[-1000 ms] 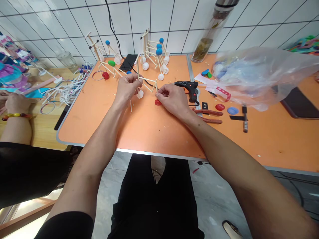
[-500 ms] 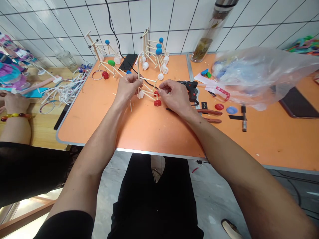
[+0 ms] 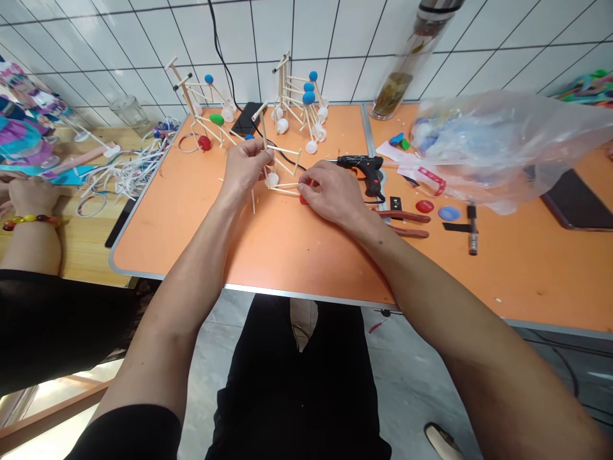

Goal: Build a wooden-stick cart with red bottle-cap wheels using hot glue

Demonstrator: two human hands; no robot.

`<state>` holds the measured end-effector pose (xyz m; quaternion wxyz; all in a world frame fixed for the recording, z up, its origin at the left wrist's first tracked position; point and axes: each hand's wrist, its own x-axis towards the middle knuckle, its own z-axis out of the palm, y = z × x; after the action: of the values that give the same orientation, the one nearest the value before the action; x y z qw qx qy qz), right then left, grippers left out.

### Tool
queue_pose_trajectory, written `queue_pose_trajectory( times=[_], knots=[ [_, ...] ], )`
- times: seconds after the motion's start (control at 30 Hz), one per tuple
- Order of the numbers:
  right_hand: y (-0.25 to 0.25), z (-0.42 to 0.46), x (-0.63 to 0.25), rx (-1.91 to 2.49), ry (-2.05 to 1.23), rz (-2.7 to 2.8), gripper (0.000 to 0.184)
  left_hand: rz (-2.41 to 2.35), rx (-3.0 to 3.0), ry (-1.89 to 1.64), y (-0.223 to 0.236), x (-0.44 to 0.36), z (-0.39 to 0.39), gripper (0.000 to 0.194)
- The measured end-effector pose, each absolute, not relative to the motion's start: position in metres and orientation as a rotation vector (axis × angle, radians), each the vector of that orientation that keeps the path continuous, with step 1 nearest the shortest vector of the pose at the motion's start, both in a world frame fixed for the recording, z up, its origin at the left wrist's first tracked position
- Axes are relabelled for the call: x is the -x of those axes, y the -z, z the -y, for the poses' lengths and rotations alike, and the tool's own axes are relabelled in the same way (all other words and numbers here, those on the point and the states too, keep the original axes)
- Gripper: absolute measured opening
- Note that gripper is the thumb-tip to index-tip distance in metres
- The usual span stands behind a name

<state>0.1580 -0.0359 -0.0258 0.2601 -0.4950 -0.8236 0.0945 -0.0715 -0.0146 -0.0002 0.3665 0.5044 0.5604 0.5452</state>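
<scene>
Between my hands is a small stick model [image 3: 283,186] made of pale wooden sticks, with a white round piece low on it. My left hand [image 3: 246,167] is closed on its upright stick, thumb and fingers pinched together. My right hand [image 3: 330,190] is closed at the model's right end, around a red round piece [image 3: 303,199] that my fingers mostly cover. Behind stand two similar stick models, one with blue pieces [image 3: 309,98] and one with a green piece [image 3: 217,119] and a red one.
A black glue gun [image 3: 366,169] and red-handled pliers [image 3: 407,216] lie right of my hand. Farther right are a marker pen [image 3: 472,230], a plastic bag [image 3: 502,140] and a phone [image 3: 582,201]. At left, another person's hand [image 3: 31,198] rests near white strips [image 3: 127,166].
My right hand has moved slightly left and down onto the red pieces, which it now mostly covers. My left hand keeps its hold on the stick model.
</scene>
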Motion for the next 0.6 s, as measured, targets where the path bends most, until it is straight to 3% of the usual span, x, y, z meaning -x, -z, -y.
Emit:
queue_pose_trajectory(
  times=[0.6],
  knots=[
    [0.025,0.042,-0.138,1.354,0.002,2.496,0.036,-1.425,-1.314,-1.361,0.004,0.072,0.014,0.011]
  ],
)
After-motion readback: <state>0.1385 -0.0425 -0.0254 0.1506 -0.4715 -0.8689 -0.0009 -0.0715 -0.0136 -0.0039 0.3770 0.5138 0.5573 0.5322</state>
